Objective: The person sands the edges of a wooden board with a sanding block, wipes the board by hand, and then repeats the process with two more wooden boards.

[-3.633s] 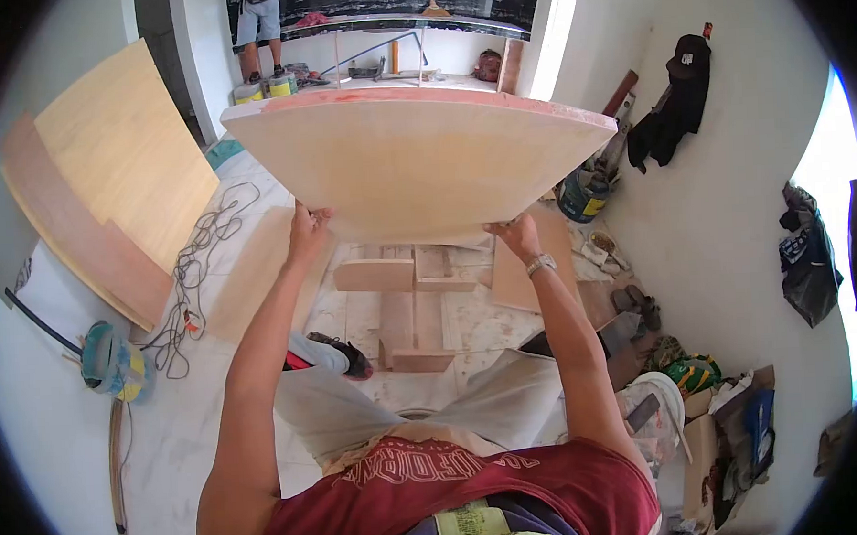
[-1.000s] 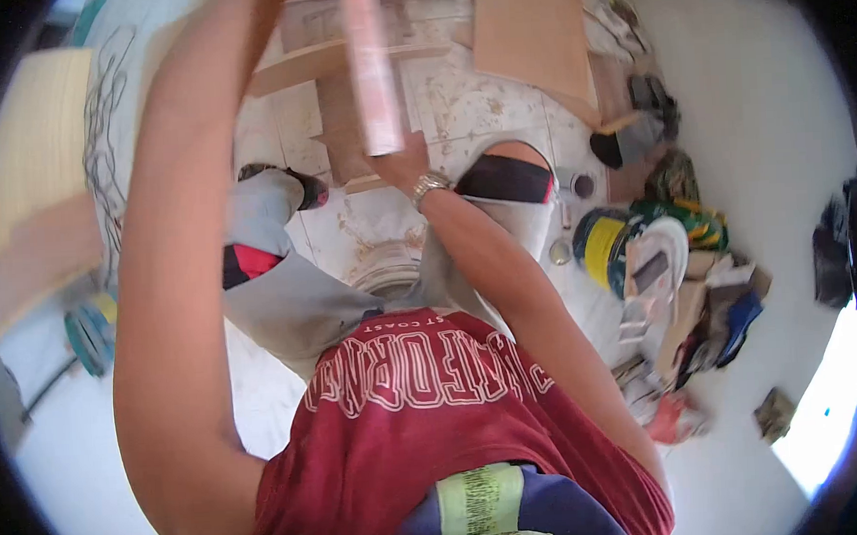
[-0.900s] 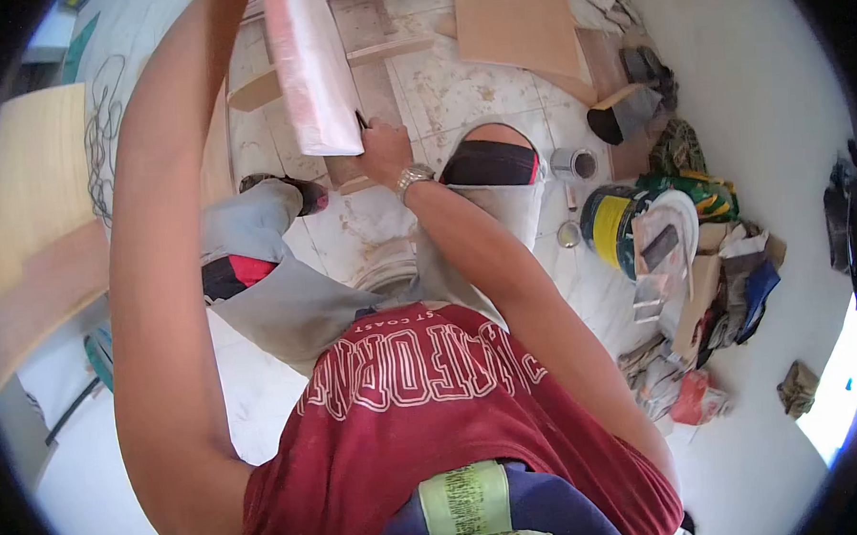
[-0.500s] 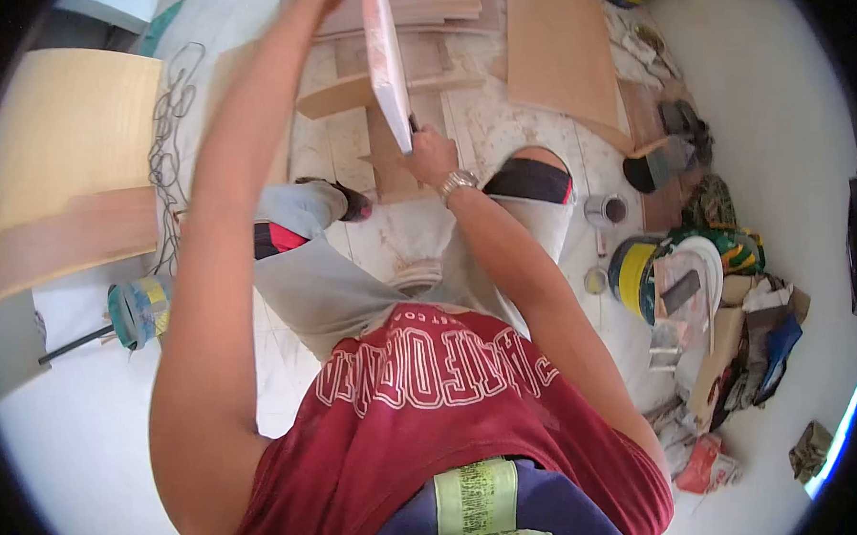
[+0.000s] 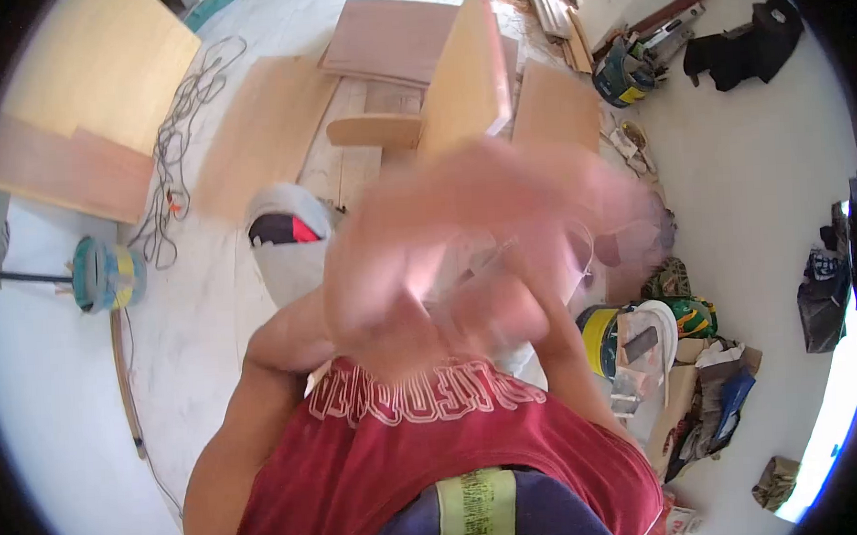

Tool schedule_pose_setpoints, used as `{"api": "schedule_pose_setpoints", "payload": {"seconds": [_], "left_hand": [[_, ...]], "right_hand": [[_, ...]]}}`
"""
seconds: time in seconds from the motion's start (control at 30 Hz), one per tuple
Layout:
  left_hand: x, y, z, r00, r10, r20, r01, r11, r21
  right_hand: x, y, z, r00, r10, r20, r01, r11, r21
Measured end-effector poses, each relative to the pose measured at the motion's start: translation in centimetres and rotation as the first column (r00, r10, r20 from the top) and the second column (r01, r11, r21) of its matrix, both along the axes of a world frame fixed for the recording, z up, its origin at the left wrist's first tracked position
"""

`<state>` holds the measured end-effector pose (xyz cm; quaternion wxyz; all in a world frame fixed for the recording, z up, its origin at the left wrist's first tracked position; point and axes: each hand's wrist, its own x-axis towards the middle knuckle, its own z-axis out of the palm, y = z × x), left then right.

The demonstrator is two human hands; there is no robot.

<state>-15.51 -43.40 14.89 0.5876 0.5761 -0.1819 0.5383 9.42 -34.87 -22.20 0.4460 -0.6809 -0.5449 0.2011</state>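
Close to the camera, my left hand [image 5: 463, 189] is a large blur spread across the middle of the view, its fingers smeared by motion. My right forearm [image 5: 561, 353] comes up from the right and passes behind that blur, so my right hand is mostly hidden. Just beyond the hands, a pale yellow board [image 5: 458, 70] with a whitish edge stands upright, its lower end overlapped by the blurred hand. I cannot tell whether either hand holds anything. A rounded strip of wood [image 5: 375, 130] lies to the left of the board.
Wooden sheets [image 5: 390, 38] lie on the tiled floor ahead, with another sheet [image 5: 264, 122] to their left. A tangled cord [image 5: 170, 150] runs beside a bucket [image 5: 108, 272] at left. At right are a yellow-banded bucket [image 5: 599, 341] and a pile of bags [image 5: 717, 408].
Both hands have come in toward my body and the camera, the right leaving the board's lower edge. The board appears turned, showing its broad yellow face. My view has tilted up and shifted.
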Motion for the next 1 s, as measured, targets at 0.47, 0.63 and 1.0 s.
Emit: {"api": "schedule_pose_setpoints", "payload": {"seconds": [0.47, 0.63, 1.0], "left_hand": [[2.1, -3.4, 3.2, 0.997, 0.067, 0.032, -0.074, 0.944, 0.322], [5.0, -2.7, 3.5, 0.949, 0.275, -0.156, -0.156, 0.835, 0.528], [11.2, -0.1, -7.9, 0.547, 0.529, -0.649, -0.265, 0.845, 0.464]], "right_hand": [[0.0, -1.9, 7.3, 0.981, -0.179, -0.077, 0.157, 0.960, -0.231], [0.6, -0.4, 5.2, 0.955, -0.183, -0.234, 0.234, 0.949, 0.213], [5.9, -1.3, 5.6, 0.206, 0.090, -0.974, 0.272, 0.951, 0.146]]}}
